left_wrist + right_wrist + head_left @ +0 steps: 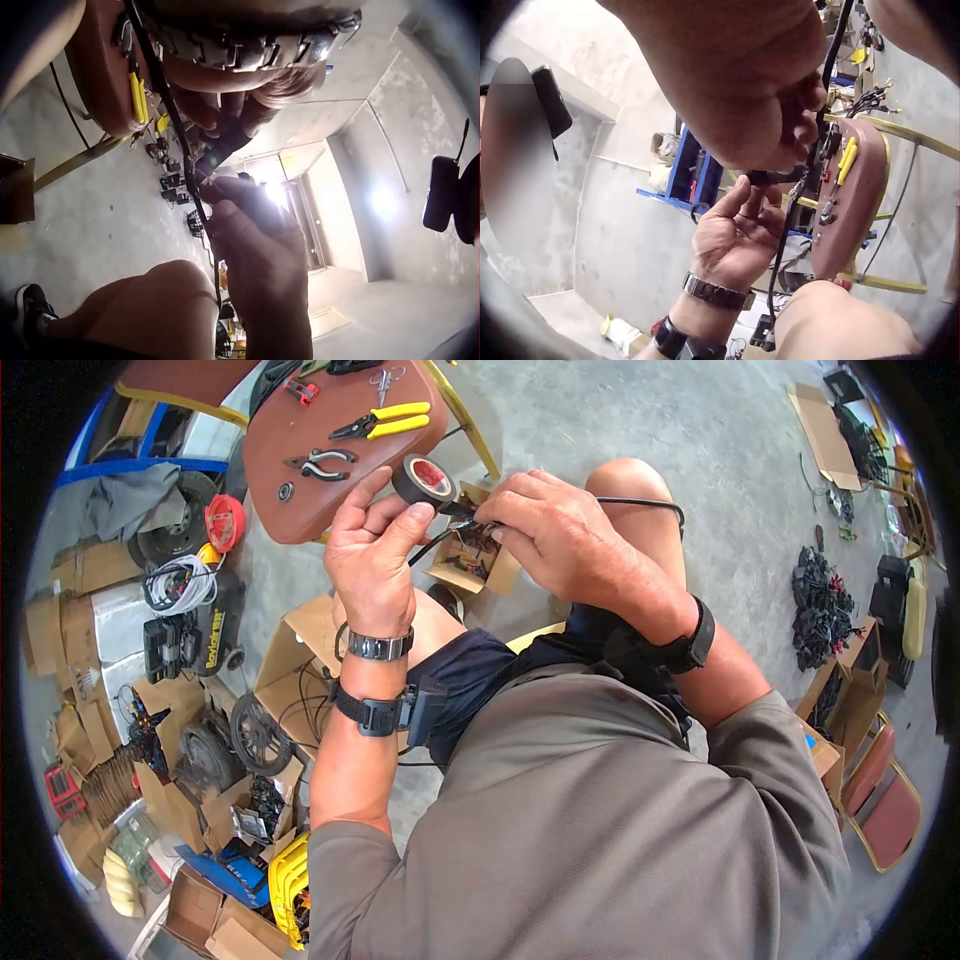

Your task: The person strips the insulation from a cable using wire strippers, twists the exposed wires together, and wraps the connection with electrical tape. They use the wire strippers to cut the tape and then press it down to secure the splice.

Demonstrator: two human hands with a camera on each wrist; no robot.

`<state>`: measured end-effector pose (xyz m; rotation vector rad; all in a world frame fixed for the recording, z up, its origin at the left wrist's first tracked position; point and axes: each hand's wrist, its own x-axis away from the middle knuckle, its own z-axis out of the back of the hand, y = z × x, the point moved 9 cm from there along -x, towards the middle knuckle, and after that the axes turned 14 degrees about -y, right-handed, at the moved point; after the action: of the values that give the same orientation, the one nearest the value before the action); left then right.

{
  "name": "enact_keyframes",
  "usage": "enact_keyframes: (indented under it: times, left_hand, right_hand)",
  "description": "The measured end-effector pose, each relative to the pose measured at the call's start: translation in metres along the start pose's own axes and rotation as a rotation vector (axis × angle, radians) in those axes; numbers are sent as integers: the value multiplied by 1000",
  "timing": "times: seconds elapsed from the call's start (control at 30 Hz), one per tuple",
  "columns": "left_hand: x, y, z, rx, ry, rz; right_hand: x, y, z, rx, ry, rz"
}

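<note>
My left hand (372,555) holds a roll of black tape (409,485) between thumb and fingers, its red inner core facing up. A short strip of tape runs from the roll toward my right hand (560,535). The right fingertips pinch a thin black cable (640,502) where the tape meets it. One end of the cable passes over the right knee, while the other hangs down below the hands. In the left wrist view, fine bare strands show on the cable (185,142) beside the right fingertips. The right wrist view shows the left palm (727,238) turned up below the right hand.
A brown chair seat (275,510) ahead on the left bears yellow-handled wire strippers (400,420), pliers (325,464) and scissors (384,382). Below the hands stands an open cardboard box (460,577). Boxes and wheels crowd the left; a dark cable pile (825,605) lies right.
</note>
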<state>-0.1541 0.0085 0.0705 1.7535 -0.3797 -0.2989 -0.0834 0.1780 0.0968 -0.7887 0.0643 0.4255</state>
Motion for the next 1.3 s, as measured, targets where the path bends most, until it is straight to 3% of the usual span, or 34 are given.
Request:
enact_keyframes:
  times: [0.27, 0.37, 0.47, 0.8, 0.97, 1.17, 1.3]
  left_hand:
    - [0, 10, -11, -1, -56, -27]
    - [1, 16, -20, -26, -92, -41]
    - [2, 19, -22, -49, -101, -42]
    - [22, -3, 0, -214, -26, 26]
    - [25, -10, -11, -255, -157, 30]
    - [24, -23, -10, -263, -181, 118]
    - [21, -22, -10, -350, -237, 232]
  right_hand:
    - [-7, 5, 12, -114, 38, -1]
    - [-22, 7, 5, -98, -115, -45]
    - [-32, 25, -1, -309, -315, -288]
    - [-27, 45, -9, -583, -271, -373]
    - [-26, 52, -12, -641, -223, -388]
    - [-24, 39, -7, -587, -239, -264]
    - [-16, 9, 4, -389, -143, 53]
